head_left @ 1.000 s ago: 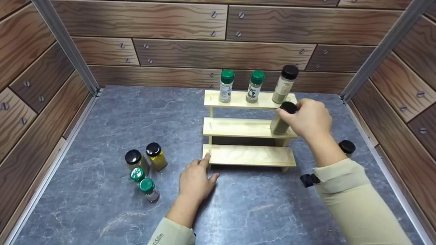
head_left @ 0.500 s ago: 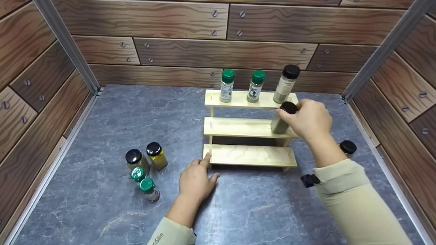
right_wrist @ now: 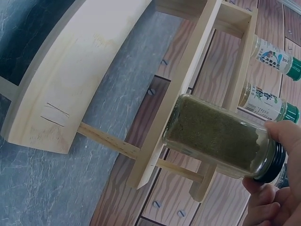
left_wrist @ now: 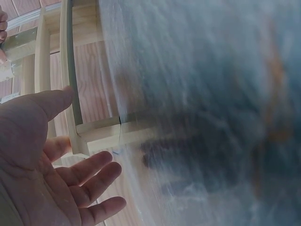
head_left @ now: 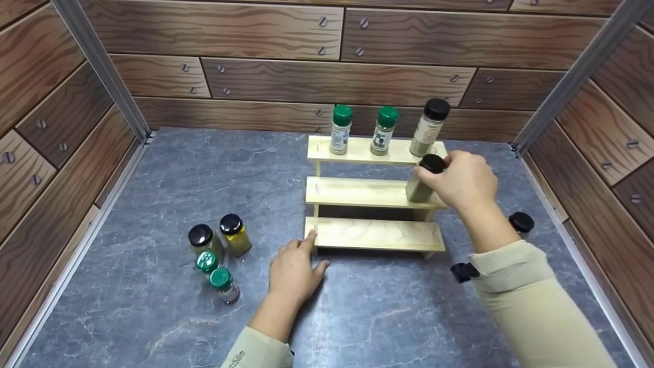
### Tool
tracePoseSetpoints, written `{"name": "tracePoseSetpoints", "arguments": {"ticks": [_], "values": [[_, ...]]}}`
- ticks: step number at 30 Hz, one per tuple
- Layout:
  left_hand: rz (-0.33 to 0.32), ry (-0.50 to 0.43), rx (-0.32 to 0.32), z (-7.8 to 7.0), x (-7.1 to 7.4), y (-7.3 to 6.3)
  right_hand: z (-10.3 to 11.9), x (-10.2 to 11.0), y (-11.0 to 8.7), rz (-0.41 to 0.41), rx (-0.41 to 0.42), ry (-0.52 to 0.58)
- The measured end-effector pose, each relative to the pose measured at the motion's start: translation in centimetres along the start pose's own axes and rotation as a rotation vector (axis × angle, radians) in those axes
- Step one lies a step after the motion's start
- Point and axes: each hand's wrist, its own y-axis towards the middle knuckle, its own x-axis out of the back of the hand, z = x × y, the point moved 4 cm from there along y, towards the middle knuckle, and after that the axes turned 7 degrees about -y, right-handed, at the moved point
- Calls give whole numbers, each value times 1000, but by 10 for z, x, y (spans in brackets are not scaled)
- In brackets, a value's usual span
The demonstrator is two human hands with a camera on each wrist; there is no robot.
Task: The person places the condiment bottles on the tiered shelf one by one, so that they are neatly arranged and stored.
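A three-step wooden rack (head_left: 357, 191) stands on the grey marbled table. On its middle step, at the right end, is a spice jar (right_wrist: 216, 134) with a black lid and dark green powder inside. My right hand (head_left: 466, 179) grips this jar near the lid between thumb and fingers. The jar stands upright, its base at the step. My left hand (head_left: 294, 271) lies by the rack's lower left corner, index fingertip touching the end of the bottom step. In the left wrist view its fingers (left_wrist: 96, 181) are spread and loosely bent, with nothing held.
Two green-capped shakers (head_left: 341, 130) and a tall black-capped jar (head_left: 428, 128) stand on the top step. At left on the table are a yellow jar (head_left: 236, 237), a black-lidded jar (head_left: 201, 237) and two green-capped shakers (head_left: 223, 283). Another black-capped jar (head_left: 521, 223) is partly hidden behind the right forearm.
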Motion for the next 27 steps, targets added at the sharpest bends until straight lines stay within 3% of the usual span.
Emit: {"name": "tracePoseSetpoints", "arguments": {"ticks": [7,10,13,19,23,27], "values": [[2,3,3,1,0,0,-1,-1,-5,20,12,-7],[-2,8,5,1,0,-1,-6,1,-8,46,-13,9],[-2,9,4,0,0,-1,-22,5,-11,19,-56,66],[12,8,7,1,1,1,-94,-2,-18,-94,-165,93],[9,8,6,1,1,1,-147,-16,-25,-21,-262,24],[14,3,0,0,0,1,-185,-29,-36,83,-359,-15]]}}
